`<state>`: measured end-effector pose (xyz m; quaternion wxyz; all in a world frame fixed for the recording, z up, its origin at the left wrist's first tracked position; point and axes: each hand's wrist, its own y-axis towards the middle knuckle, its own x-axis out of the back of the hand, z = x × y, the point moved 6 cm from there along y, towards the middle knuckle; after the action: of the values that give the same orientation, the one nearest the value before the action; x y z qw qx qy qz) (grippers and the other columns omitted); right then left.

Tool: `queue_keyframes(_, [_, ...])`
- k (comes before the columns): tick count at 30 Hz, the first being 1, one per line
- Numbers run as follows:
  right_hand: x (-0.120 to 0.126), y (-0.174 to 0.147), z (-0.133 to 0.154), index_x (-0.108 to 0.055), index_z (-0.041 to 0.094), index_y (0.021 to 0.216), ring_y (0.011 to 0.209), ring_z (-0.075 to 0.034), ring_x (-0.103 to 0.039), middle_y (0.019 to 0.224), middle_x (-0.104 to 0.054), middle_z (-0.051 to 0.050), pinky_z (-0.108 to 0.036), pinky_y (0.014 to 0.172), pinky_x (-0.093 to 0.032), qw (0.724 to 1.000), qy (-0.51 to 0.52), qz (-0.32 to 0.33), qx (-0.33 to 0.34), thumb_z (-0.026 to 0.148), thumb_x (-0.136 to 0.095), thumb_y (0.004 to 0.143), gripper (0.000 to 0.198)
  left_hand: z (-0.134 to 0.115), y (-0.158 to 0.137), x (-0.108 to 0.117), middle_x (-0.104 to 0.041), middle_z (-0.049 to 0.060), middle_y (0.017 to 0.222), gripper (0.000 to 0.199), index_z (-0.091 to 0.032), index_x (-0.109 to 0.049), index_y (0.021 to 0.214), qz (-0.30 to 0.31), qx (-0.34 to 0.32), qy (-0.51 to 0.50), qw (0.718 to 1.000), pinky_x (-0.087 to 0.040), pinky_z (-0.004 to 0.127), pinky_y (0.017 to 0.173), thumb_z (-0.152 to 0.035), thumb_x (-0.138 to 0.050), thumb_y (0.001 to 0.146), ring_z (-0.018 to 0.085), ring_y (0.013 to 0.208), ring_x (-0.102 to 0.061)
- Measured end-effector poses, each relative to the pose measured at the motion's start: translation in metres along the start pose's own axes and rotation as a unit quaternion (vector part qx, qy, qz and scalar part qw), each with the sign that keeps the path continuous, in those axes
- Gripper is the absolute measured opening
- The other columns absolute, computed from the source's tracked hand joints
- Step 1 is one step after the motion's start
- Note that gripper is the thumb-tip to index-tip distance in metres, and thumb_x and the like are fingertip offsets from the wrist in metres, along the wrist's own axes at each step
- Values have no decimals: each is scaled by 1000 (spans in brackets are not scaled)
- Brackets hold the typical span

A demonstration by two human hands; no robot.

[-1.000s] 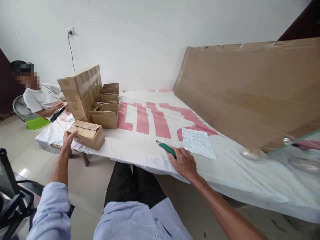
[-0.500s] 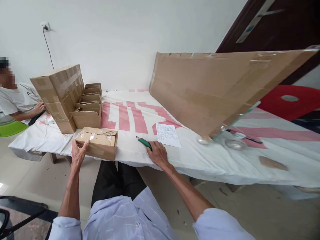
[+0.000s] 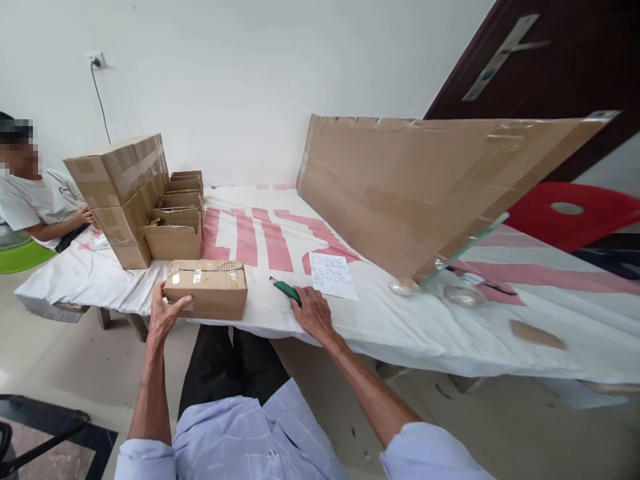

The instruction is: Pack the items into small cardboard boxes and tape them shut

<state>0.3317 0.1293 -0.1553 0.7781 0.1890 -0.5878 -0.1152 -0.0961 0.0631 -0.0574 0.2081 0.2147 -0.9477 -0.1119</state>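
The left hand (image 3: 164, 315) is clamped on the left end of the box (image 3: 213, 301), left of centre in the frame's lower half; some fingers are hidden. The right hand (image 3: 313, 312), lower centre, is closed around the cutter (image 3: 286, 289), covering its rear. The paper (image 3: 334, 275) just beside bears rows of marks too small to read. At the left edge, a co-worker (image 3: 35, 203) is cut off.

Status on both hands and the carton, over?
Left hand gripping taped carton at left end. Right hand holding green cutter. Paper sheet just beyond right hand.
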Motion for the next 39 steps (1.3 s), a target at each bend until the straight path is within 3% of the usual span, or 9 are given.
queue_keyframes(8, [-2,-1,-3,-65,17,132,103,-30,-55,112,-66,-14,-41,87,-45,1000,22,-19,2,23,-52,98,37,10,-3,-9,-71,10,117,75,-21,-60,119,17,18,-78,997,-54,43,96,-53,-94,60,33,115,-67])
queue_keyframes(13, [16,-2,9,-66,17,130,114,-34,-57,122,-65,-18,-50,101,-48,989,117,-91,21,30,-49,100,37,8,-6,-12,-72,11,125,78,-21,-61,128,44,0,-106,993,-53,43,102,-51,-93,62,32,119,-67])
queue_keyframes(16, [25,-3,35,-65,20,133,121,-34,-59,127,-65,-18,-54,109,-49,966,236,-103,37,40,-49,103,40,8,-8,-12,-73,11,126,78,-22,-63,129,46,0,-101,994,-53,43,103,-52,-93,64,33,121,-67])
queue_keyframes(20, [29,-3,83,-61,21,142,119,-32,-66,137,-64,-17,-52,102,-57,908,414,-42,47,53,-54,102,52,11,-11,-11,-72,12,129,83,-23,-63,134,45,7,-96,994,-54,45,104,-55,-93,64,35,124,-66])
queue_keyframes(23, [35,-3,111,-60,22,145,122,-32,-66,138,-65,-16,-48,99,-60,875,482,-2,48,59,-57,101,58,14,-16,-12,-68,14,139,91,-23,-62,140,57,24,-85,994,-56,46,100,-57,-94,62,37,125,-64])
queue_keyframes(29, [47,-7,120,-61,25,147,125,-32,-65,135,-69,-13,-45,99,-61,858,513,16,32,59,-61,98,59,11,-22,-15,-62,15,147,90,-26,-61,142,98,23,-96,990,-60,43,91,-53,-95,64,38,133,-59])
queue_keyframes(34, [50,-13,116,-60,24,146,122,-32,-66,136,-68,-13,-44,97,-61,859,511,14,31,58,-63,97,60,8,-24,-15,-58,14,155,87,-29,-61,139,123,7,-127,984,-53,50,107,-49,-97,63,40,148,-51])
queue_keyframes(37, [52,-16,115,-61,24,145,119,-32,-67,136,-68,-12,-44,97,-61,859,511,13,31,59,-63,96,60,6,-26,-14,-51,14,164,78,-29,-63,128,145,-9,-159,977,-47,51,115,-46,-98,61,40,155,-44])
queue_keyframes(39, [53,-17,114,-62,23,144,118,-32,-67,135,-69,-12,-44,97,-61,856,516,13,26,59,-64,95,61,5,-28,-15,-54,15,161,75,-28,-61,122,166,-6,-172,971,-44,52,117,-44,-99,60,39,155,-44])
